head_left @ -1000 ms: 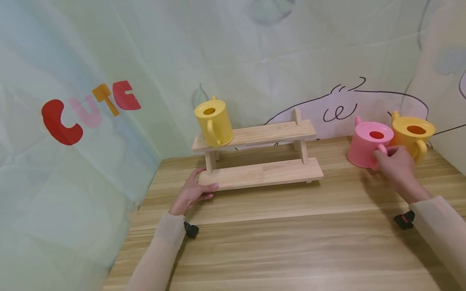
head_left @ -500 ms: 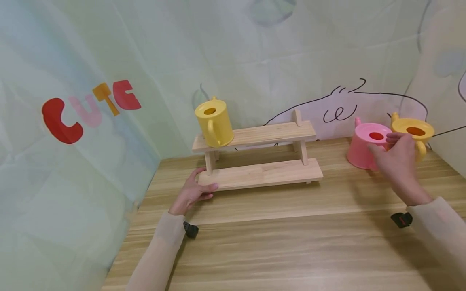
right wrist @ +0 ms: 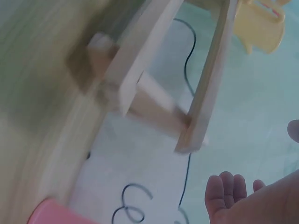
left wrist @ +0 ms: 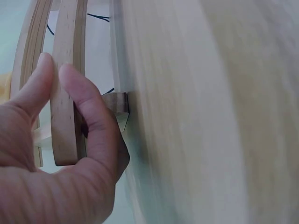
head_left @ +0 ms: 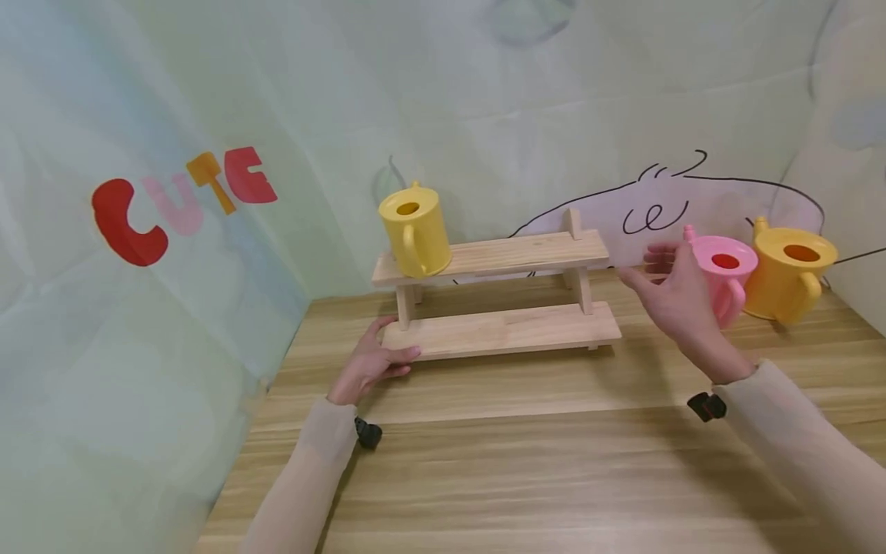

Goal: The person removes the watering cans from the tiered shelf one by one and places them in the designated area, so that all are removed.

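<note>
A two-tier wooden shelf stand (head_left: 512,328) stands against the back cloth. My left hand (head_left: 367,365) grips the left end of its lower board (left wrist: 65,130), thumb and forefinger on either side in the left wrist view. On the left end of the upper board sits a yellow watering can (head_left: 428,237). My right hand (head_left: 677,298) is raised with nothing in it, between the stand and a pink watering can (head_left: 720,285); its fingers (right wrist: 227,189) are apart from the stand in the right wrist view. The hand hides the pink can's left side.
A deeper yellow watering can (head_left: 774,281) stands at the far right, close beside the pink one. The wood-grain table (head_left: 512,477) runs up to a printed cloth (head_left: 332,92) at the back and left.
My right hand has let go of the pink watering can's handle and moved left, away from it. The pink can stays on the table. My left hand keeps its grip on the stand.
</note>
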Available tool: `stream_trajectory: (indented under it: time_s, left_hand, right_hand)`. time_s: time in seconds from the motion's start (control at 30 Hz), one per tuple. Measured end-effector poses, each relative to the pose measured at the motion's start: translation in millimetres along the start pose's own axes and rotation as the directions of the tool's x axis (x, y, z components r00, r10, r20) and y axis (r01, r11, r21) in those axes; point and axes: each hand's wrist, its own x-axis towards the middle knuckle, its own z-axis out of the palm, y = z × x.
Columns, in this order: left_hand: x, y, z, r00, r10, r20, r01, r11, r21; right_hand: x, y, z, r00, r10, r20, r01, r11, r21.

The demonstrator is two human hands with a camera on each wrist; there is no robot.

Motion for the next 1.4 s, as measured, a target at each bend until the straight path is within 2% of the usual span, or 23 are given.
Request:
stream_trajectory:
  time_s: [0.3, 0.7, 0.9, 1.1, 1.3, 1.4]
  left_hand:
    - [2.4, -1.3, 2.2, 1.0, -0.001, 0.003, 0.001, 1.0, -0.014]
    - [-1.9, -0.2, -2.1, 1.0, -0.004, 0.004, 0.004, 1.0, -0.016]
    - [-1.3, 0.6, -0.4, 1.0, 0.004, 0.009, -0.004, 1.0, -0.006]
    - [-4.2, 0.1, 0.1, 1.0, 0.005, 0.01, -0.005, 1.0, -0.007]
    - [-2.0, 0.5, 2.3, 1.0, -0.003, 0.007, 0.003, 1.0, -0.031]
    - [-2.5, 0.1, 2.2, 1.0, -0.005, 0.007, 0.006, 0.999, -0.038]
  right_hand:
    - [1.9, -44.6, 41.8, 0.99, -0.079, 0.113, 0.068, 0.993, 0.1]
    - [14.6, -110.4, 116.2, 0.948, -0.167, 0.269, 0.109, 0.97, 0.217]
    - [22.5, -129.0, 147.6, 0.917, -0.21, 0.341, 0.124, 0.959, 0.256]
    - [30.1, -144.7, 175.7, 0.878, -0.29, 0.38, 0.205, 0.947, 0.249]
    - [34.4, -155.5, 195.4, 0.863, -0.305, 0.403, 0.232, 0.947, 0.22]
    - [34.0, -158.7, 204.3, 0.861, -0.312, 0.402, 0.243, 0.946, 0.214]
